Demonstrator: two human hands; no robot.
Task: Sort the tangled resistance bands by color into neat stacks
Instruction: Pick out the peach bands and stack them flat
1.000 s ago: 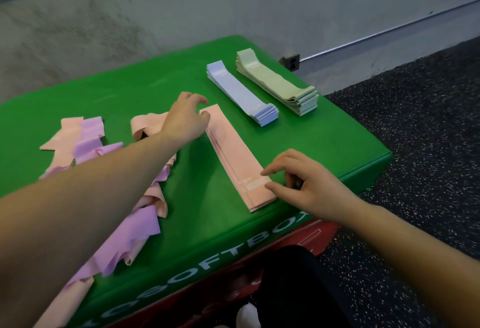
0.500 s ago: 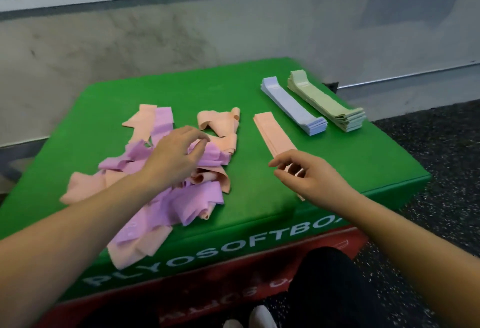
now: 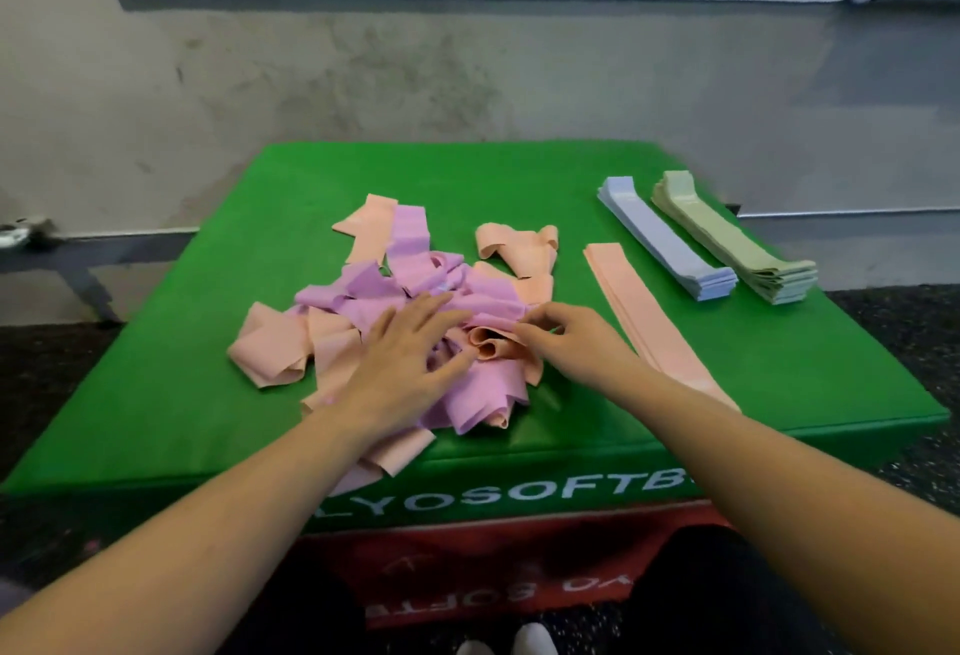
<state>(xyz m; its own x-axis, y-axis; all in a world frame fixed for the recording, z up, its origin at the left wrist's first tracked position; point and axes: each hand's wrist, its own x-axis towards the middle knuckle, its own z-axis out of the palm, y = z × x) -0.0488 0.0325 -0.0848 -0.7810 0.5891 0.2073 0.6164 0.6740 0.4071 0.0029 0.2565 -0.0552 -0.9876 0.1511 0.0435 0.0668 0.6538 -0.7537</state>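
A tangled pile of purple and peach resistance bands (image 3: 395,291) lies in the middle of the green soft box (image 3: 182,368). My left hand (image 3: 400,358) rests flat on the pile with its fingers spread. My right hand (image 3: 566,337) pinches a curled peach band (image 3: 493,345) at the pile's right side. To the right lie three straight stacks: peach (image 3: 639,311), blue (image 3: 660,239) and green (image 3: 727,239).
The green box sits on a red box (image 3: 498,566) against a grey wall. Dark speckled floor lies on both sides. A metal frame (image 3: 62,259) stands at the far left. My shoes (image 3: 504,644) show at the bottom edge.
My view has swung left from the stacks to the pile. My left hand moved from the peach stack onto the pile. My right hand left the peach stack's near end and took hold of a curled peach band.
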